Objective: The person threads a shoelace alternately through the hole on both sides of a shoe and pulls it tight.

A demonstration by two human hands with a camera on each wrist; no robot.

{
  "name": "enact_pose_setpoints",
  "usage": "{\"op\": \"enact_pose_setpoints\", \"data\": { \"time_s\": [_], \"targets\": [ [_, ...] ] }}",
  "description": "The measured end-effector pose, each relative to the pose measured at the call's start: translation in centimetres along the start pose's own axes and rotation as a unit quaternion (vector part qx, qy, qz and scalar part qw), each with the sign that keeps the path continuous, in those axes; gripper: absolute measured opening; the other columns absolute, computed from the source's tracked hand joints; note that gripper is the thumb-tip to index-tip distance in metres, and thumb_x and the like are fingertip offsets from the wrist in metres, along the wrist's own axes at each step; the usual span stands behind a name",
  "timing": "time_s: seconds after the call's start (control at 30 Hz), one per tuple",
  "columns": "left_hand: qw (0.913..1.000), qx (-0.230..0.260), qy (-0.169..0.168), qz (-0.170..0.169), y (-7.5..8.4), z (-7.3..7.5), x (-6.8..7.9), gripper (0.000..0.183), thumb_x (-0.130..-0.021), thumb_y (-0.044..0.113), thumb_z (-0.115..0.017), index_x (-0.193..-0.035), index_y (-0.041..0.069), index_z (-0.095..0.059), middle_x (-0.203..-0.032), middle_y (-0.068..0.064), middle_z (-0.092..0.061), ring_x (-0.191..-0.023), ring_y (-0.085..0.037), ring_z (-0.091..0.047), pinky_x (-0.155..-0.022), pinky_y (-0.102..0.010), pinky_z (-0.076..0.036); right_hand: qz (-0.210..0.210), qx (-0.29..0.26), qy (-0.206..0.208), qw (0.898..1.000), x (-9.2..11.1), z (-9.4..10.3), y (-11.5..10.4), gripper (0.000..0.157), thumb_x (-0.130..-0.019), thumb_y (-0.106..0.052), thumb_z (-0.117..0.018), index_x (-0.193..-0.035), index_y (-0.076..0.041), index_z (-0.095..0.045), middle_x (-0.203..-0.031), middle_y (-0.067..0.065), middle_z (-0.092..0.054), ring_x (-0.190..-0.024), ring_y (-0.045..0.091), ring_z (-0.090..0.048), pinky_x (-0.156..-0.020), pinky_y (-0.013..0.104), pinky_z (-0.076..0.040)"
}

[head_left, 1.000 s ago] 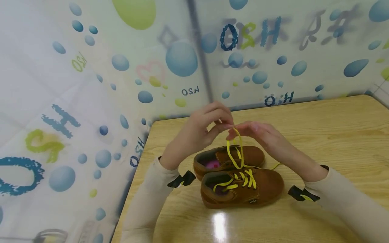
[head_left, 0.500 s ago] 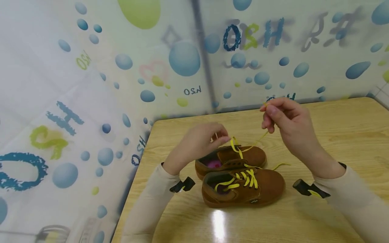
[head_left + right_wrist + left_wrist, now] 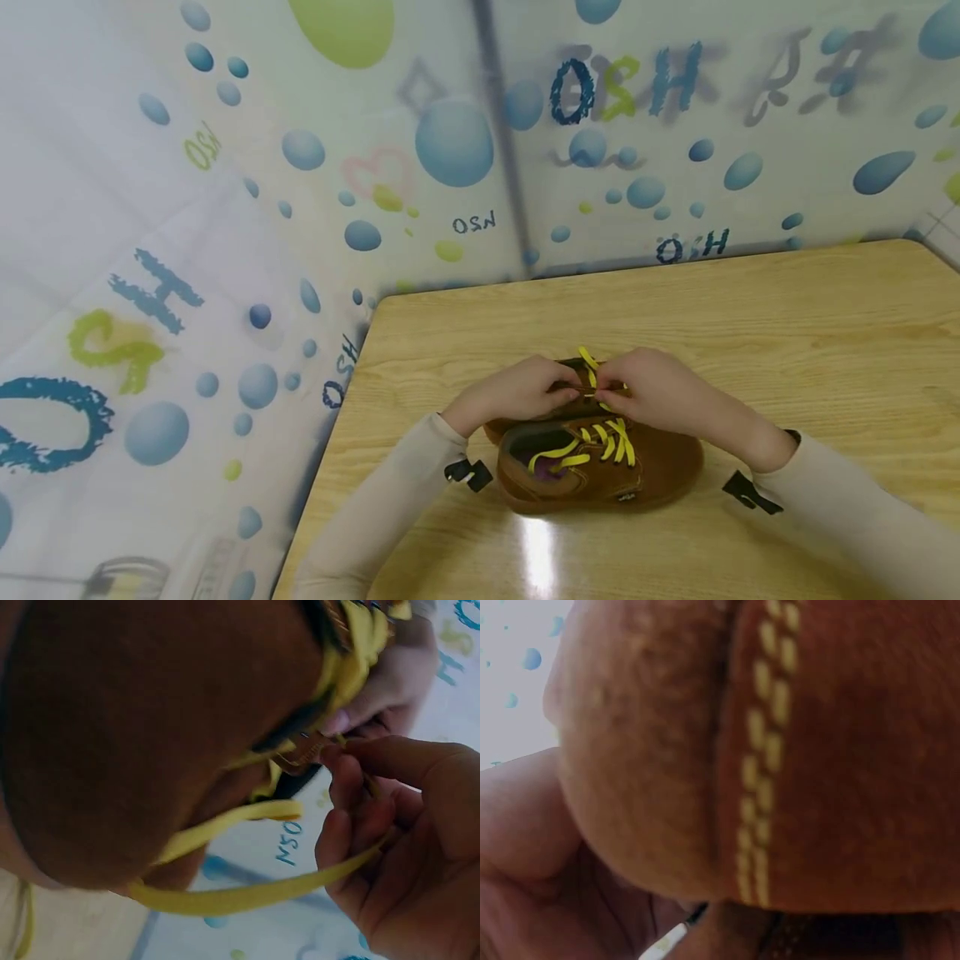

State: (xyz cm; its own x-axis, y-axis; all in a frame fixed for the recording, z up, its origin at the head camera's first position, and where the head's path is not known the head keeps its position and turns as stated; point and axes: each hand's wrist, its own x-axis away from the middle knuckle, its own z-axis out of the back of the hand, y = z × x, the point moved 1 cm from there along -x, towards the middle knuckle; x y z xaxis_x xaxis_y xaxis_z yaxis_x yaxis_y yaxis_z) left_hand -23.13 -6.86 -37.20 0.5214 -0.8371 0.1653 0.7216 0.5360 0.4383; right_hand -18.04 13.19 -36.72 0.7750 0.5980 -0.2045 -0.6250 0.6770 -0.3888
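Two brown shoes lie side by side, toes to the right. My left hand (image 3: 517, 393) pinches the eyelet edge of the far shoe (image 3: 583, 408). Against that edge, my right hand (image 3: 660, 392) pinches a yellow shoelace (image 3: 225, 900), which runs in a loop from the shoe across its curled fingers in the right wrist view. Another stretch of lace (image 3: 587, 358) sticks up behind the fingertips. The near shoe (image 3: 667, 467) has yellow lacing across its front eyelets. In the left wrist view, a brown shoe with double yellow stitching (image 3: 765, 772) covers most of the left hand (image 3: 525, 817).
The shoes stand on a light wooden table (image 3: 787, 333). A patterned curtain (image 3: 637, 167) with blue drops hangs behind it and along the left. A black wrist device (image 3: 468, 475) sits at the left cuff, another (image 3: 750, 492) at the right.
My right hand pulled the lace up and right, then came back down to the far shoe. The left hand lowered from above the shoe to its eyelet edge.
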Motion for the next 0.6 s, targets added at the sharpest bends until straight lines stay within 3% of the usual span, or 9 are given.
{"op": "enact_pose_setpoints", "data": {
  "time_s": [0.2,0.3,0.43,0.5,0.6],
  "targets": [
    [0.9994,0.034,-0.001,0.005,-0.6,-0.3,0.0,0.023,-0.105,0.019,-0.049,-0.114,0.01,-0.069,-0.098,-0.001,-0.07,-0.075,-0.006,-0.054,-0.073,-0.019,-0.042,0.013,0.043,0.007,0.999,-0.3,-1.5,-0.1,0.023,-0.087,-0.01,-0.071,-0.07,-0.02,-0.06,-0.062,-0.012,-0.053,-0.053,-0.001,-0.037,-0.052,0.018,-0.033],
    [0.997,0.077,-0.004,0.012,-0.9,-0.3,0.3,0.028,-0.107,0.023,-0.043,-0.113,0.011,-0.067,-0.08,0.0,-0.066,-0.064,-0.007,-0.055,-0.067,-0.019,-0.045,0.013,0.056,0.005,0.998,-0.5,-1.8,-0.4,0.027,-0.088,-0.013,-0.072,-0.068,-0.021,-0.056,-0.061,-0.011,-0.052,-0.053,0.0,-0.037,-0.052,0.018,-0.032],
    [0.9858,0.166,-0.023,0.016,-1.6,-0.3,0.4,0.033,-0.109,0.019,-0.036,-0.123,0.009,-0.064,-0.066,-0.006,-0.056,-0.049,-0.011,-0.052,-0.055,-0.023,-0.048,0.012,0.071,0.006,0.997,-0.8,-2.2,-0.7,0.028,-0.09,-0.019,-0.073,-0.069,-0.021,-0.055,-0.063,-0.011,-0.053,-0.054,0.0,-0.038,-0.053,0.019,-0.032],
    [0.9813,0.189,-0.034,0.011,-1.9,-0.3,0.4,0.033,-0.107,0.013,-0.038,-0.132,0.009,-0.06,-0.083,-0.009,-0.065,-0.049,-0.012,-0.053,-0.053,-0.024,-0.049,0.008,0.074,0.01,0.997,-0.8,-2.3,-0.8,0.027,-0.089,-0.02,-0.074,-0.069,-0.021,-0.056,-0.064,-0.011,-0.054,-0.054,0.0,-0.039,-0.053,0.019,-0.033],
    [0.9829,0.181,-0.036,-0.003,-2.1,-0.6,0.1,0.034,-0.103,0.003,-0.044,-0.132,0.008,-0.061,-0.107,-0.014,-0.068,-0.05,-0.012,-0.052,-0.052,-0.024,-0.049,-0.001,0.072,0.021,0.997,-0.7,-2.5,-0.8,0.027,-0.088,-0.022,-0.076,-0.068,-0.022,-0.057,-0.063,-0.012,-0.055,-0.053,-0.001,-0.039,-0.052,0.018,-0.033]
  ]
}}
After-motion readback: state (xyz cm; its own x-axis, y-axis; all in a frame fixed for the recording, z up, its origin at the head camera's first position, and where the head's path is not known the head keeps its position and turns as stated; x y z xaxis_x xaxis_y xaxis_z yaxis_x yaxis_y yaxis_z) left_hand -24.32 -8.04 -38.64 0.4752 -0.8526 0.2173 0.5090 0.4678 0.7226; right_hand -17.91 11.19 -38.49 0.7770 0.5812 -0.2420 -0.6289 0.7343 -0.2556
